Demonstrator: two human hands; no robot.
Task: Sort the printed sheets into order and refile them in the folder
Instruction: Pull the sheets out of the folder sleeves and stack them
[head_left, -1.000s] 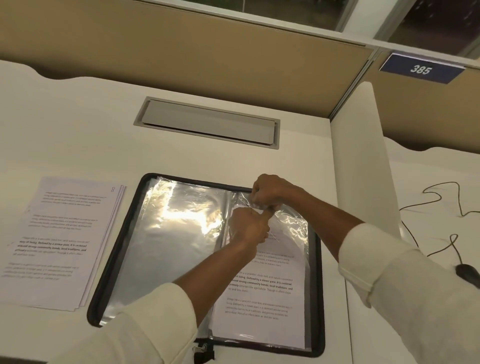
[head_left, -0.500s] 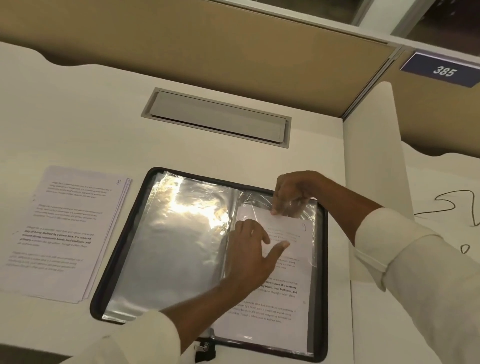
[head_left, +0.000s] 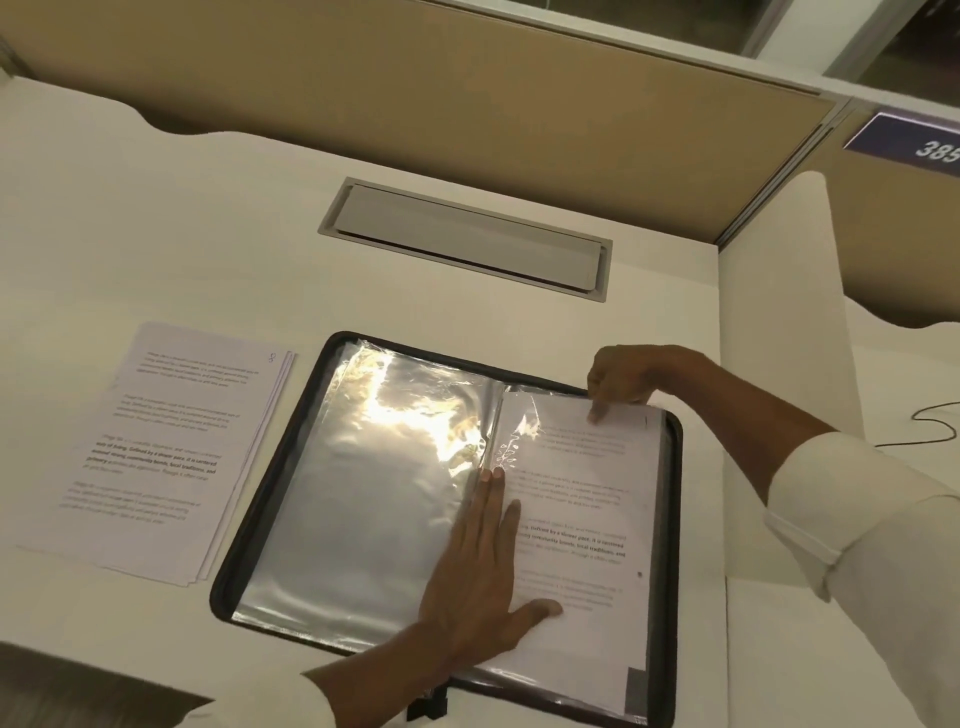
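A black-edged folder (head_left: 270, 483) lies open on the desk, its clear plastic sleeves glaring with reflected light. A printed sheet (head_left: 582, 525) sits in the right-hand sleeve. My left hand (head_left: 480, 566) lies flat with straight fingers along the folder's spine, thumb on the sheet. My right hand (head_left: 621, 379) is at the top edge of the right sleeve, fingers curled down, pinching the sleeve's opening over the sheet's top. A stack of printed sheets (head_left: 171, 447) rests on the desk left of the folder.
A grey cable hatch (head_left: 467, 239) is set into the desk behind the folder. A white divider panel (head_left: 769, 291) stands to the right, with a black cable (head_left: 935, 415) beyond it. A tan partition wall runs along the back.
My left hand moved down from the sleeve's top and flattened along the spine. My right hand shifted right to the sleeve's top edge. The sheet now sits deeper in the sleeve.
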